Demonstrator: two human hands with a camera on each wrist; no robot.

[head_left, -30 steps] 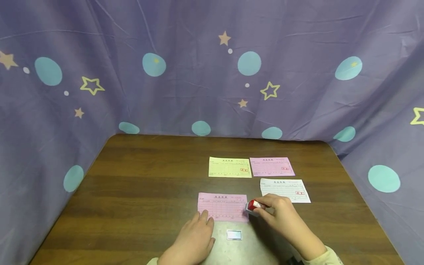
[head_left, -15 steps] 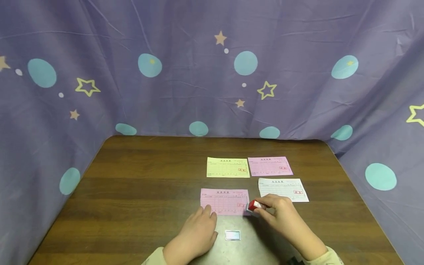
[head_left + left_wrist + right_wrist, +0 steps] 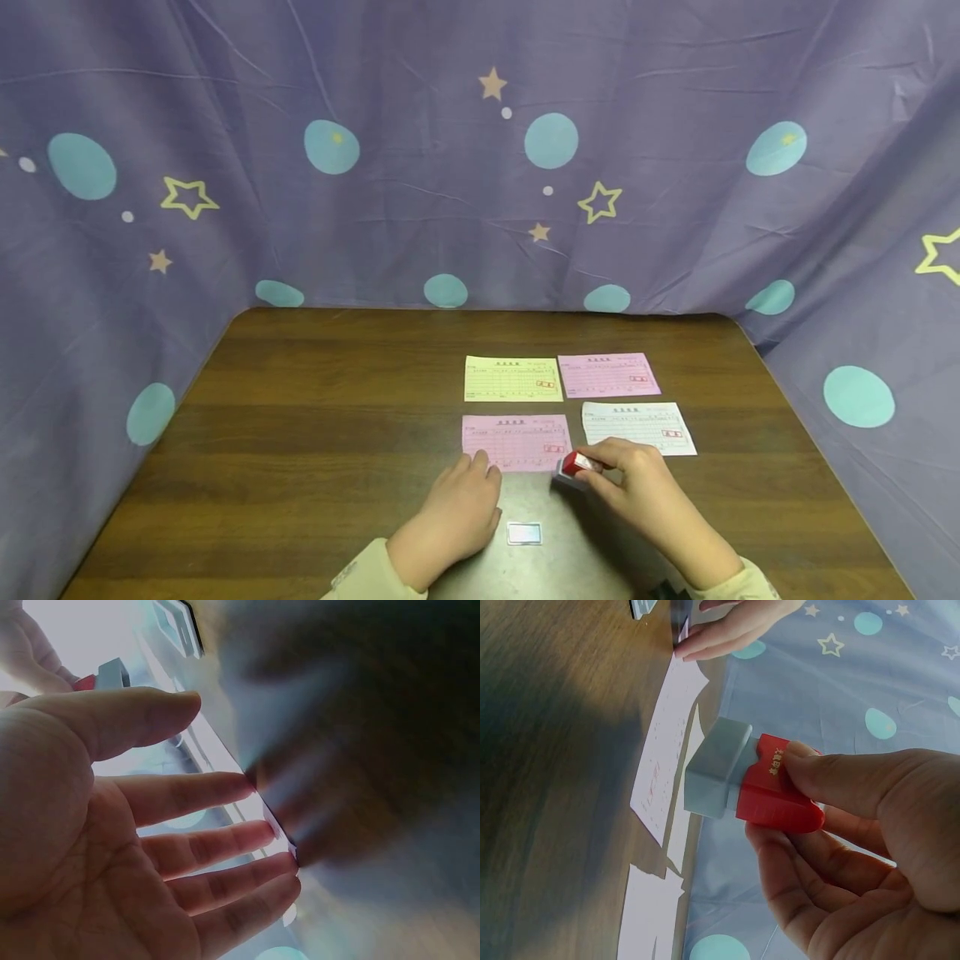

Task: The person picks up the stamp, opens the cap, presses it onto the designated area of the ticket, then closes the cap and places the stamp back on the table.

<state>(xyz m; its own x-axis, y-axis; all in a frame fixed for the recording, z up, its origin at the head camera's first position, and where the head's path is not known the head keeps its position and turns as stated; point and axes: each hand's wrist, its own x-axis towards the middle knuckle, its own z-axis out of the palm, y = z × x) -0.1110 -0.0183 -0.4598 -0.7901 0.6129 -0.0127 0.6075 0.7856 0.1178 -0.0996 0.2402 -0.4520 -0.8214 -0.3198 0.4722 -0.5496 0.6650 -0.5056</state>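
My right hand (image 3: 637, 483) pinches a red and grey self-inking stamp (image 3: 769, 780) between thumb and fingers, tilted beside the near pink slip's right corner. Gold lettering shows on its red grip in the right wrist view. With its fingers extended, my left hand (image 3: 461, 510) rests its fingertips on the lower left edge of the near pink slip (image 3: 517, 442). A red boxed imprint shows at that slip's lower right. Close to my left hand lies a small silver-rimmed rectangular piece (image 3: 524, 533), likely the stamp's cap.
Behind lie a yellow slip (image 3: 513, 379) and another pink slip (image 3: 609, 375) side by side, with a white slip (image 3: 637, 423) just beyond my right hand. Each bears a red imprint. A purple patterned curtain (image 3: 420, 208) encloses the brown wooden table (image 3: 300, 467).
The near pink slip has slid away from me and slightly right under my left hand. Its red imprint has come into plain view. My right hand with the stamp has stayed nearly still.
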